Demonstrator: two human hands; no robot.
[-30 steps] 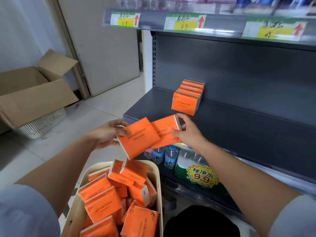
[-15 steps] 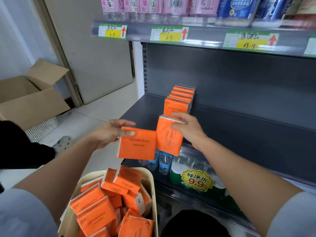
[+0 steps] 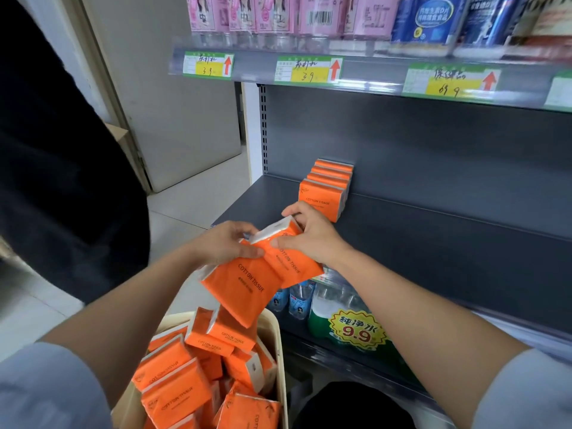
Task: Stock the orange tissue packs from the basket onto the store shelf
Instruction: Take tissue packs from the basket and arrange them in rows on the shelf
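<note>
- A dark blurred shape (image 3: 62,181) fills the far left; what it is cannot be told.
- Beside it stand a pale door panel (image 3: 185,119) and a strip of tiled floor (image 3: 192,205).
- A cream basket (image 3: 276,342) sits low, in front of the person, heaped with orange tissue packs (image 3: 173,394) lying at all angles, each printed "COTTON TISSUE".
- The left grip (image 3: 224,244) grasps one orange pack (image 3: 244,289), thumb on its front face, and the pack hangs tilted just above the basket.
- The right grip (image 3: 312,239) grasps a second orange pack (image 3: 294,264), whose white end (image 3: 272,229) points up.
- The two held packs overlap and touch, in front of the shelf's front edge and not on it.
- Just behind the right grip, a row of stocked packs (image 3: 325,196) stands upright on the dark grey shelf (image 3: 433,230), one behind another, running to the back panel.
- The upper shelf edge carries green-and-yellow price tags (image 3: 309,69) with red arrows.
- Above them stand pink-labelled bottles (image 3: 278,13), with blue packages (image 3: 433,17) to their right.
- On the lower level, below the grey shelf, small water bottles (image 3: 297,298) stand beside a green wrapped bundle with a yellow "9.9" sticker (image 3: 356,331).
</note>
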